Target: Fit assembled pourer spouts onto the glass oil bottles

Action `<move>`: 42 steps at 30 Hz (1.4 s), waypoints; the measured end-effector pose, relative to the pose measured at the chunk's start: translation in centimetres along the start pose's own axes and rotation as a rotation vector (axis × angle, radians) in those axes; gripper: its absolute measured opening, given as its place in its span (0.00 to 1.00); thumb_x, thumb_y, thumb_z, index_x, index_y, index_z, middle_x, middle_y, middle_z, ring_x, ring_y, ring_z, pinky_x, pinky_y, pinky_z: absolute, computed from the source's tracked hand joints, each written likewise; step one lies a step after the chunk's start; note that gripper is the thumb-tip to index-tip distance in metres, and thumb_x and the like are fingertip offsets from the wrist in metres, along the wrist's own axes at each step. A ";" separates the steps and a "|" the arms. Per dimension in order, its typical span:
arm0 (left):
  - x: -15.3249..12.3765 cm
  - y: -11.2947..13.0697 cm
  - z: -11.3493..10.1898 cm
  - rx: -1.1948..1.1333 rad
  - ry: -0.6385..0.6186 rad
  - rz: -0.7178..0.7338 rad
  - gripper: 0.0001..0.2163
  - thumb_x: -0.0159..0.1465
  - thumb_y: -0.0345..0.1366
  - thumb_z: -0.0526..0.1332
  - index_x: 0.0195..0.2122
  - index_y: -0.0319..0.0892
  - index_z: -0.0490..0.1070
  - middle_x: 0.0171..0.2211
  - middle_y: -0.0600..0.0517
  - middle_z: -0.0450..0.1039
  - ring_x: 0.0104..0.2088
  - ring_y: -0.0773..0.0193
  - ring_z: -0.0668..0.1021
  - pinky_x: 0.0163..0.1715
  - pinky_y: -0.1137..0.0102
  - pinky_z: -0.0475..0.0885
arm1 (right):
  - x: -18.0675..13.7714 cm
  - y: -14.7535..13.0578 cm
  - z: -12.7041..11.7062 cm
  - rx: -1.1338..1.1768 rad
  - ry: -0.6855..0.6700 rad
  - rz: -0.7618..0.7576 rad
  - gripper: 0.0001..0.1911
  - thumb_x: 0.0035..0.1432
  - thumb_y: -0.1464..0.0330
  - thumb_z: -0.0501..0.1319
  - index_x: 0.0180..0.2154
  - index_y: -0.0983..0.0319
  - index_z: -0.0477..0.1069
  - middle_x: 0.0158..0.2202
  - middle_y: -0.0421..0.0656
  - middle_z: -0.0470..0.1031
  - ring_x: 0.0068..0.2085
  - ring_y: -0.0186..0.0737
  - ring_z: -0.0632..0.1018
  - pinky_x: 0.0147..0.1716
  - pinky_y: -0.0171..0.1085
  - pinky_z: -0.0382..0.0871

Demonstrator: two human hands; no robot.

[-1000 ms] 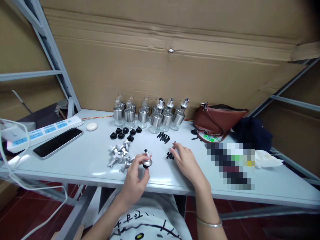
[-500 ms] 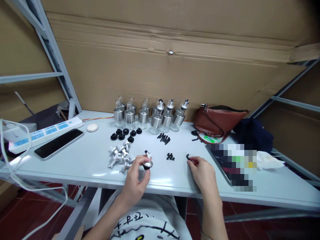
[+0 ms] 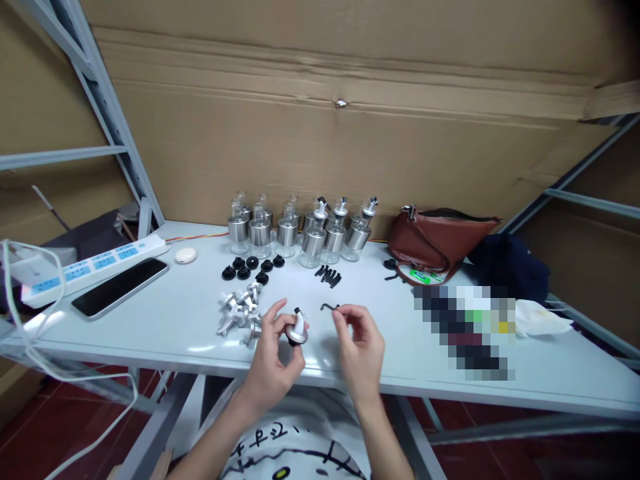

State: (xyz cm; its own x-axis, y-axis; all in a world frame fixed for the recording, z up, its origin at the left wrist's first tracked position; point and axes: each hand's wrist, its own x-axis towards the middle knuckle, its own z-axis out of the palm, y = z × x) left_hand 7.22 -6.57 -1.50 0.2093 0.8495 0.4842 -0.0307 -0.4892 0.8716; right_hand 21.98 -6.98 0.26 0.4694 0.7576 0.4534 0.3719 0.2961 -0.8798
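In my left hand [image 3: 276, 347] is a silver pourer spout [image 3: 299, 327] with a black tip and a black stopper base, held upright between thumb and fingers. My right hand [image 3: 361, 340] pinches a small black hooked piece [image 3: 327, 307], its curved end pointing left toward the spout, with a gap between the two. Beside my left hand lies a heap of silver spout parts [image 3: 243, 313]. Black stoppers [image 3: 243, 273] are grouped behind that heap. Several slim black pieces [image 3: 328, 275] lie farther back. The tiny black caps are hidden behind my right hand.
Glass bottles with steel sleeves [image 3: 260, 233] line the back, some topped with spouts. A brown handbag [image 3: 440, 243] and a white tissue [image 3: 540, 319] are at right, near a blurred-out area. At left are a phone [image 3: 120, 287], a power strip [image 3: 95, 267] and a white round object [image 3: 186, 255].
My right hand has moved left with the black hooked piece, closer to the spout, and now covers the tiny caps. My left hand has turned the spout more upright and lifted its index finger.
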 end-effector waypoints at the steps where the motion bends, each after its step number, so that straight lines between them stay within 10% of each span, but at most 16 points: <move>1: 0.0 0.0 0.0 0.007 -0.016 0.015 0.30 0.58 0.23 0.54 0.60 0.47 0.47 0.39 0.52 0.69 0.42 0.65 0.75 0.49 0.64 0.68 | -0.5 -0.4 0.8 0.097 0.005 0.009 0.08 0.57 0.63 0.60 0.31 0.61 0.71 0.31 0.44 0.73 0.35 0.40 0.73 0.36 0.38 0.68; 24: 0.5 0.4 -0.1 -0.047 -0.001 -0.141 0.35 0.56 0.25 0.57 0.64 0.48 0.45 0.37 0.55 0.67 0.38 0.70 0.74 0.46 0.72 0.70 | -1.6 -0.2 2.1 0.303 -0.102 -0.029 0.03 0.52 0.72 0.66 0.29 0.58 0.78 0.31 0.42 0.77 0.36 0.38 0.76 0.36 0.36 0.70; 31: 0.7 0.4 -0.5 -0.031 -0.026 -0.228 0.25 0.57 0.29 0.60 0.57 0.45 0.63 0.41 0.52 0.68 0.42 0.66 0.75 0.47 0.72 0.71 | -1.5 -0.1 2.1 0.282 -0.138 -0.061 0.05 0.53 0.73 0.65 0.30 0.58 0.77 0.32 0.41 0.76 0.37 0.37 0.76 0.36 0.35 0.70; 42: 0.7 0.8 -0.5 -0.128 0.014 -0.299 0.26 0.53 0.31 0.66 0.53 0.45 0.64 0.37 0.53 0.69 0.40 0.67 0.76 0.43 0.72 0.74 | -1.7 -0.5 1.7 0.238 -0.224 -0.099 0.04 0.58 0.71 0.61 0.34 0.59 0.75 0.32 0.41 0.74 0.35 0.35 0.74 0.35 0.33 0.68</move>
State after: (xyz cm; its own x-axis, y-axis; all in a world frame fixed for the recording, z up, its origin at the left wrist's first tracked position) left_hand 6.86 -6.28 -0.43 0.2137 0.9550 0.2059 -0.0927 -0.1900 0.9774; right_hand 19.66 -7.43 -0.29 0.2433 0.8192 0.5193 0.1973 0.4824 -0.8535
